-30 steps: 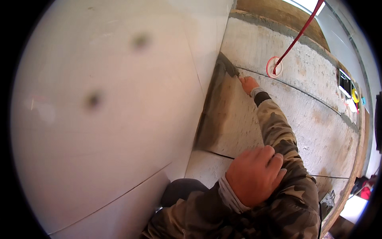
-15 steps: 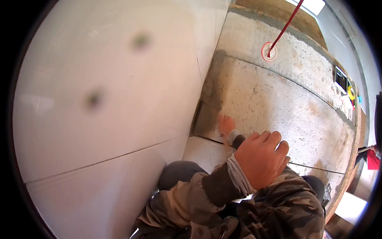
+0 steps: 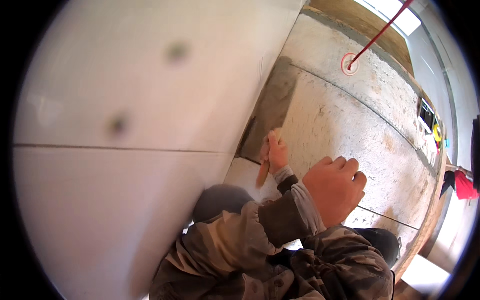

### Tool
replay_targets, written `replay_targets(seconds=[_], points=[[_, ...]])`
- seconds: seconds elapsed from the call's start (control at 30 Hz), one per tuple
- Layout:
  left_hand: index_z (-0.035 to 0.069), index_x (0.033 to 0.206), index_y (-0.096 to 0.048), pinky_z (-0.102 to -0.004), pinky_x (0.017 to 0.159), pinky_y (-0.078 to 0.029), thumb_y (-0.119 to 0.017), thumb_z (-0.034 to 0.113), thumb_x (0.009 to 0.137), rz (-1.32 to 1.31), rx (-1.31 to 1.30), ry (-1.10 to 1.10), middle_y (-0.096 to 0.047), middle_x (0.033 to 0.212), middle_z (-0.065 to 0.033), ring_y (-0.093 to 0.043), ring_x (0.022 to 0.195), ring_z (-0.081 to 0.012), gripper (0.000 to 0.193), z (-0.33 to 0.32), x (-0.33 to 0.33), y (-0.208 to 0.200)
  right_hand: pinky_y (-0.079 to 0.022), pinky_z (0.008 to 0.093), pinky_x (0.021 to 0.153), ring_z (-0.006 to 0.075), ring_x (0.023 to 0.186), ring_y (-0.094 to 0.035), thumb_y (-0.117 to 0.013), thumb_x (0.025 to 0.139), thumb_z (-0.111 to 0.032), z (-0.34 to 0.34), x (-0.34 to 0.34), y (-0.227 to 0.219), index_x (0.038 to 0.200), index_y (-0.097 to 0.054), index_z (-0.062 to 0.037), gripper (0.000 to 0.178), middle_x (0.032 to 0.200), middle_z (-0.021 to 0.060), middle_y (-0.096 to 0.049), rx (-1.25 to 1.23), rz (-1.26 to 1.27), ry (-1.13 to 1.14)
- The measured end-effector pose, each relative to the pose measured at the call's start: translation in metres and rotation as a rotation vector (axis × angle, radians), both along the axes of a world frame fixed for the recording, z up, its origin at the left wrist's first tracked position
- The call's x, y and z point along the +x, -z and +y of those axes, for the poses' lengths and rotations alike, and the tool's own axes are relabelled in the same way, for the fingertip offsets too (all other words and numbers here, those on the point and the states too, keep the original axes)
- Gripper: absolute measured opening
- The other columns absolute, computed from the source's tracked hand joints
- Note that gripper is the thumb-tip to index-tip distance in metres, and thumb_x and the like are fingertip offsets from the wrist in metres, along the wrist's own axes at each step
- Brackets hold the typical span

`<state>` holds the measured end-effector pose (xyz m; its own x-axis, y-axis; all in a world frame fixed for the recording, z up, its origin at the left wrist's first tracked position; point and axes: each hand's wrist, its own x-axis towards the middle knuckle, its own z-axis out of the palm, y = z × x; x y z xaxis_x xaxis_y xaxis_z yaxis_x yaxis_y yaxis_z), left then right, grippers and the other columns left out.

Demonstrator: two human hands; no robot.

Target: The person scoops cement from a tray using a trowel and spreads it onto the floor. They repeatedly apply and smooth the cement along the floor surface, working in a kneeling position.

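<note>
Where right hand (image 3: pixel 278 154) closes, handle (image 3: pixel 262 174) newly visible

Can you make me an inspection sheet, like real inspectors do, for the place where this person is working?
Surface: rough pale slabs with dark seams; a dark patch beside the smooth pale panel.
Job's things: a tool with an orange-brown handle; its head is hard to make out.
Clutter: a round yellow thing and a red item, far right.
Grippers: bare hands; right hand grips the tool, left hand is curled, palm hidden.
Cables: a red cord at a red-rimmed disc.
Surroundings: brown board, bright white patch, upper right.
</note>
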<state>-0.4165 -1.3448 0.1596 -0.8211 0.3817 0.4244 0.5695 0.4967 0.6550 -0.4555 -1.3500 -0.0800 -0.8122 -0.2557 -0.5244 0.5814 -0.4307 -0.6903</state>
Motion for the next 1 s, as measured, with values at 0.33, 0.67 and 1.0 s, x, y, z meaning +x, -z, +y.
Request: replay_targets(seconds=[0.33,0.67,1.0], points=[[0.002,0.095,-0.067,-0.0383,0.072,-0.049,-0.068,0.025,0.088,0.021,-0.109,0.005,-0.06,0.091,-0.0115,-0.062,0.084,-0.0258,0.024,0.003,0.008,-0.003,-0.038,0.0313,0.039,0.0118,0.044,-0.049,-0.06,0.099,-0.022,-0.04,0.084,0.037,0.092,-0.058,-0.0054,0.018,0.059,0.0007,-0.052,0.296,-0.086,0.055],[0.003,0.094,-0.066,-0.0377,0.071,-0.049,-0.069,0.025,0.087,0.015,-0.114,-0.011,-0.059,0.09,-0.0114,-0.061,0.082,-0.0254,0.024,-0.01,0.012,-0.002,-0.043,0.035,0.042,0.0175,0.046,-0.052,-0.056,0.102,-0.037,0.023,-0.044,0.039,0.089,-0.059,-0.0008,0.039,0.061,0.0054,-0.054,0.624,0.101,-0.186],[0.0,0.094,-0.065,-0.0389,0.07,-0.049,-0.073,0.023,0.081,0.045,-0.072,-0.004,-0.057,0.088,-0.0117,-0.061,0.08,-0.0257,0.027,-0.006,0.01,-0.001,-0.048,0.0405,0.044,0.0229,0.047,-0.057,-0.049,0.104,-0.039,0.047,-0.002,0.098,0.085,-0.061,0.0024,0.047,0.062,0.0109,-0.058,0.994,0.379,-0.597]])
